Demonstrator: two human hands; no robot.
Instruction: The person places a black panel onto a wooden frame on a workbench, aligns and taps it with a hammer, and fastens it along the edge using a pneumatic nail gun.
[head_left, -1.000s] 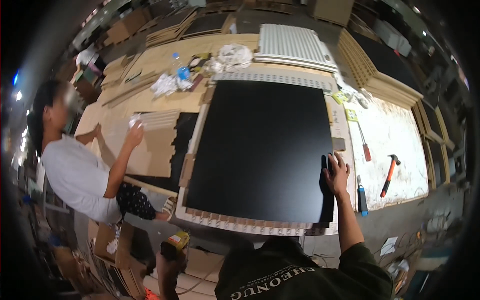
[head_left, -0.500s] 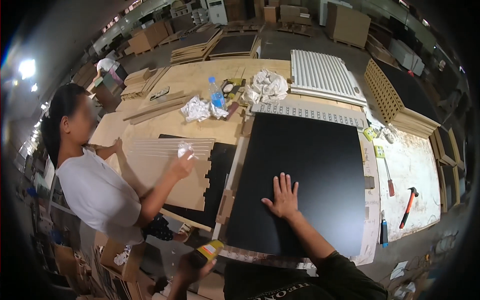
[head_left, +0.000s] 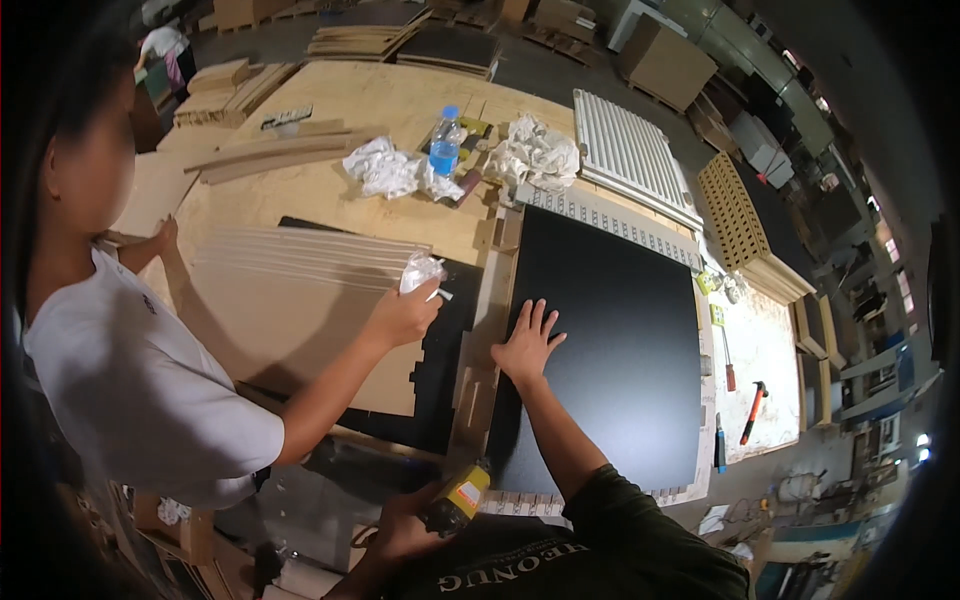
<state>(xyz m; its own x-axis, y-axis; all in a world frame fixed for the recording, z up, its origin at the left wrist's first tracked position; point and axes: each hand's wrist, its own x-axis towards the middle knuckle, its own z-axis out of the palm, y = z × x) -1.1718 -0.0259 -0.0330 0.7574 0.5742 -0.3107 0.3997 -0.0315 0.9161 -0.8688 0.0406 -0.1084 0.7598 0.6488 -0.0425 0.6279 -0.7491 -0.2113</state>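
Note:
A smooth black panel (head_left: 620, 350) lies flat on the workbench in front of me. My right hand (head_left: 528, 345) rests on it near its left edge, fingers spread and palm down. Low in the view, my left hand (head_left: 402, 528) is closed round a yellow-and-black tool (head_left: 462, 498), held close to the panel's near left corner; its exact kind is not clear. On my left, a co-worker in a white shirt holds a whitish, partly clear squeezable container (head_left: 422, 272) over a brown board (head_left: 300, 320) with pale lines across it. Beneath that board lies another black panel (head_left: 455, 350).
A blue-capped bottle (head_left: 445, 142) stands among crumpled white wrapping (head_left: 535, 152) at the back. Beyond my panel is a white slatted panel (head_left: 635, 155). To the right lie a hammer (head_left: 753, 412), a screwdriver (head_left: 729, 365) and a blue-handled cutter (head_left: 720, 445). Stacked boards (head_left: 750, 220) stand farther right.
My right hand has slid toward the panel's left edge. My left hand has brought the tool nearer the panel's corner. The co-worker's hand has moved right along the board, and the view has shifted.

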